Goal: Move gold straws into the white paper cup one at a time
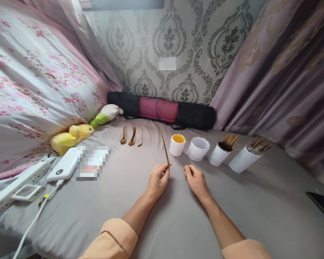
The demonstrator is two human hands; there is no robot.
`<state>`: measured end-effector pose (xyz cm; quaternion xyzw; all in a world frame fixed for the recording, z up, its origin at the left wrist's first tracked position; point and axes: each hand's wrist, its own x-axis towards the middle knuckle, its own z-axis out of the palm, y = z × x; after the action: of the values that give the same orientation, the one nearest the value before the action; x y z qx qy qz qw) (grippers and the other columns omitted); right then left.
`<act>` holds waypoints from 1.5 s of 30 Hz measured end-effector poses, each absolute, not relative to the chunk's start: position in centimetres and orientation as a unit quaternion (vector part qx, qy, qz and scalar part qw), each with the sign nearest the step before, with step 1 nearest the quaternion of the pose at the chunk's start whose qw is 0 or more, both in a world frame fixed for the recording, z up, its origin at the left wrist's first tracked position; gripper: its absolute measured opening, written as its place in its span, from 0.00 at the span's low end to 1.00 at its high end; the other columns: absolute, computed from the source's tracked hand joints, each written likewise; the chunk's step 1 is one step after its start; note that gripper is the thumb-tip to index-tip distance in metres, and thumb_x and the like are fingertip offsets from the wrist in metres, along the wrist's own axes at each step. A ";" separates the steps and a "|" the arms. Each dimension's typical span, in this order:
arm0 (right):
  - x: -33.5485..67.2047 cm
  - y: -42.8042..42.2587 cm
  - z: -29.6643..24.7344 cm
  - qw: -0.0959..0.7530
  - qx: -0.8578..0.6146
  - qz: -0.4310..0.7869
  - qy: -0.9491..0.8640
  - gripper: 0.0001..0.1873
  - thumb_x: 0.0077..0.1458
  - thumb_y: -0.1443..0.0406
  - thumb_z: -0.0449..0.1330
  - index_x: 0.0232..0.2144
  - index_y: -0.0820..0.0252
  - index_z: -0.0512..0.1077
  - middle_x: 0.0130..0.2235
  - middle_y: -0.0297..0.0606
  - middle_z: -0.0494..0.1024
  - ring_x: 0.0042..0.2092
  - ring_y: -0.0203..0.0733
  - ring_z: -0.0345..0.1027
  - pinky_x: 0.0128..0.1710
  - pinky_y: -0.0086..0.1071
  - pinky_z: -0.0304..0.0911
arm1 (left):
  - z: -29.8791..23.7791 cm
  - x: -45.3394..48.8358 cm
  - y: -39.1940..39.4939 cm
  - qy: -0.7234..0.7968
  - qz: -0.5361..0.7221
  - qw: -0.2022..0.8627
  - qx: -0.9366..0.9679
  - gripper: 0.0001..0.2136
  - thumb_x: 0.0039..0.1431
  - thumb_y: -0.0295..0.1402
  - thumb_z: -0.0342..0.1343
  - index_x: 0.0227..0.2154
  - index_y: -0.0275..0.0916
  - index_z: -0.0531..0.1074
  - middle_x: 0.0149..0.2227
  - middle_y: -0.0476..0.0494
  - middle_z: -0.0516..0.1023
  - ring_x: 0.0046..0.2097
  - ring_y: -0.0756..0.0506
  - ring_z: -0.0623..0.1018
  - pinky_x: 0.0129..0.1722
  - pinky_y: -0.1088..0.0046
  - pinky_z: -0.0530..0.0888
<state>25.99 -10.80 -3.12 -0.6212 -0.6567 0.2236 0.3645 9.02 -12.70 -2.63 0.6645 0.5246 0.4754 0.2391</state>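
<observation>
My left hand pinches the lower end of a thin golden-brown stick, which tapers and points up and away from me. My right hand rests on the grey sheet with its fingers curled closed, and nothing shows in them. Beyond the hands stand a white-wrapped cup with a yellow inside and a wider white cup. To the right, a white-wrapped cup and a larger white jar lean, each holding several brown sticks. Bent golden strips and a thin bent piece lie further left.
A long black and maroon bag lies along the wall. On the left are a yellow plush toy, a green-white plush, a power bank with its cable, a power strip and a blurred-out flat object. A dark device lies far right.
</observation>
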 end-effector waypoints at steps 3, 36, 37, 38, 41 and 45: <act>25.9 -10.8 -3.1 0.367 -0.619 0.227 -0.656 0.18 0.55 0.55 0.46 0.28 0.58 0.70 0.22 0.34 0.71 0.24 0.36 0.64 0.26 0.26 0.55 | -2.7 9.0 -12.9 0.510 0.471 0.219 0.686 0.14 0.58 0.31 0.44 0.42 0.39 0.72 0.31 0.44 0.72 0.34 0.49 0.68 0.35 0.72 0.66; 25.6 -11.7 -1.1 0.524 -0.464 0.504 -0.506 0.14 0.48 0.58 0.52 0.33 0.62 0.68 0.23 0.30 0.67 0.18 0.27 0.55 0.14 0.22 0.48 | -2.5 9.4 -14.0 0.444 0.316 0.036 0.838 0.12 0.58 0.27 0.41 0.38 0.40 0.69 0.32 0.44 0.72 0.35 0.46 0.68 0.36 0.69 0.66; 25.6 -11.7 -1.1 0.525 -0.459 0.511 -0.503 0.13 0.48 0.59 0.52 0.33 0.62 0.69 0.23 0.30 0.67 0.18 0.27 0.55 0.15 0.23 0.48 | -2.4 9.4 -14.1 0.444 0.312 0.033 0.839 0.12 0.58 0.27 0.41 0.38 0.40 0.69 0.32 0.43 0.72 0.35 0.46 0.68 0.36 0.69 0.66; 25.6 -11.7 -1.1 0.525 -0.454 0.519 -0.499 0.13 0.47 0.60 0.52 0.33 0.62 0.69 0.23 0.30 0.67 0.19 0.27 0.55 0.15 0.23 0.48 | -2.4 9.4 -14.1 0.443 0.309 0.029 0.841 0.12 0.58 0.27 0.41 0.38 0.40 0.69 0.33 0.43 0.72 0.35 0.46 0.68 0.37 0.69 0.66; 25.7 -11.8 -0.9 0.525 -0.442 0.539 -0.488 0.13 0.46 0.61 0.52 0.33 0.61 0.69 0.24 0.30 0.68 0.19 0.28 0.56 0.15 0.23 0.49 | -2.3 9.4 -14.2 0.438 0.306 0.022 0.845 0.13 0.58 0.27 0.40 0.39 0.40 0.69 0.32 0.43 0.72 0.36 0.46 0.69 0.37 0.69 0.66; 25.7 -11.9 -0.6 0.520 -0.435 0.560 -0.476 0.14 0.46 0.60 0.52 0.33 0.61 0.69 0.24 0.31 0.68 0.19 0.28 0.56 0.16 0.23 0.49 | -2.2 9.5 -14.3 0.432 0.295 0.021 0.852 0.13 0.59 0.27 0.40 0.39 0.40 0.69 0.32 0.43 0.72 0.35 0.47 0.68 0.37 0.69 0.65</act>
<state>25.75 -11.91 -0.60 -0.4347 -0.4764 0.5596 0.5205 9.45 -14.28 -2.18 0.8519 0.4324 0.2947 0.0213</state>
